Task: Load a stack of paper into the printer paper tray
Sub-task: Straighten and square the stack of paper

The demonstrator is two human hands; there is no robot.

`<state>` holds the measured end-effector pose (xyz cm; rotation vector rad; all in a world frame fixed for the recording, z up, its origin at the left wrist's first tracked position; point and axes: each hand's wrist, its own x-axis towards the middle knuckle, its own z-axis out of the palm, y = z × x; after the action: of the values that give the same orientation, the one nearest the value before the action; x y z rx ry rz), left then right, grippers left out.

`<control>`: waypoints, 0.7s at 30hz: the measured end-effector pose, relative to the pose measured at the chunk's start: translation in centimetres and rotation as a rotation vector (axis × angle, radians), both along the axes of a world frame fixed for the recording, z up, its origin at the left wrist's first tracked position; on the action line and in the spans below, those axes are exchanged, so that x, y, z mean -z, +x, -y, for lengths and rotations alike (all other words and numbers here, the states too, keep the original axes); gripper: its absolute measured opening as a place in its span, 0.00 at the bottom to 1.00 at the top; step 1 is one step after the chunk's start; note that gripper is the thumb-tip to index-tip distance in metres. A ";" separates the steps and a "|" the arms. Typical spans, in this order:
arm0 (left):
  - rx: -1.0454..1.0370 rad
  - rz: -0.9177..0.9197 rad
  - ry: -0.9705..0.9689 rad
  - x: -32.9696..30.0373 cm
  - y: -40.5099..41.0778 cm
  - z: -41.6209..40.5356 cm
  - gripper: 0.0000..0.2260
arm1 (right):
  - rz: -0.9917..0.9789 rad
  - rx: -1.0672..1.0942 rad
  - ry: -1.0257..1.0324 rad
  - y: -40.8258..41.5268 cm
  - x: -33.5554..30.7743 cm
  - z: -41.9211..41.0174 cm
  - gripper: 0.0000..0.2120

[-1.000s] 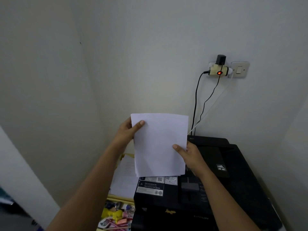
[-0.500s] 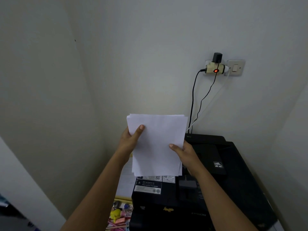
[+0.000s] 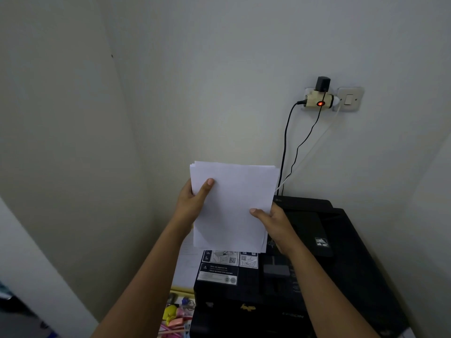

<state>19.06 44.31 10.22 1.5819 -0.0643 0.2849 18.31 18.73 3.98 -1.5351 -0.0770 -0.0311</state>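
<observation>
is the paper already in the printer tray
No, both the left hand and the right hand hold the paper upright in the air above the printer.

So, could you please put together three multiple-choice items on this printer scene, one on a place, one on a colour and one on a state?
1. Where is the paper stack?
A. Held upright above the printer's left part
B. Lying flat on the floor
C. Wholly inside a closed drawer

2. What colour is the light on the wall adapter?
A. Green
B. Blue
C. Red-orange

3. How is the stack held?
A. By the left hand alone
B. By both hands, one at each side edge
C. By no hand

Answers:
1. A: the sheets stand upright in front of the wall, their lower edge just over the printer's label area.
2. C: the lamp glows red-orange.
3. B: the left thumb lies on the upper left of the stack, and the right hand grips the right edge.
</observation>
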 end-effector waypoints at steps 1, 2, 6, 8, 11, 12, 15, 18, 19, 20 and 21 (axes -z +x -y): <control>0.009 -0.006 0.006 0.0 0.0 -0.1 0.19 | -0.005 0.004 -0.001 0.0 -0.1 0.0 0.15; 0.014 -0.018 0.010 0.1 0.1 -0.3 0.20 | -0.010 0.007 -0.002 0.0 -0.2 0.0 0.16; 0.013 -0.116 0.031 2.1 -0.4 -0.2 0.32 | -0.025 0.026 -0.001 -0.1 -0.5 -0.1 0.15; 0.001 -0.117 0.039 3.2 -0.7 0.2 0.33 | -0.038 0.039 -0.002 -0.1 -0.6 -0.1 0.14; -0.057 -0.106 0.021 3.8 -0.9 0.8 0.25 | -0.060 0.051 0.005 -0.1 -0.8 -0.1 0.13; -0.069 -0.095 0.017 3.9 -0.9 1.0 0.22 | -0.058 0.046 0.005 -0.1 -0.9 -0.1 0.14; -0.106 -0.060 0.007 4.2 -1.3 1.6 0.21 | -0.031 0.024 -0.011 -0.1 -1.0 -0.2 0.16; -0.132 -0.043 -0.017 4.5 -1.4 1.7 0.22 | 0.014 -0.018 -0.079 -0.2 -0.6 -0.1 0.20; -0.131 -0.044 -0.030 4.5 -1.5 1.8 0.23 | 0.019 -0.037 -0.112 -0.3 -0.4 0.1 0.22; -0.132 -0.048 -0.039 4.6 -1.6 1.7 0.24 | 0.019 -0.060 -0.141 -0.6 0.1 0.4 0.23; -0.136 -0.052 -0.046 4.7 -1.7 1.7 0.24 | 0.018 -0.086 -0.163 -0.8 0.6 0.7 0.25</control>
<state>17.40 42.56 5.57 1.5499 0.0898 0.3491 17.50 18.03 3.35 -1.6930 -0.1625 0.0306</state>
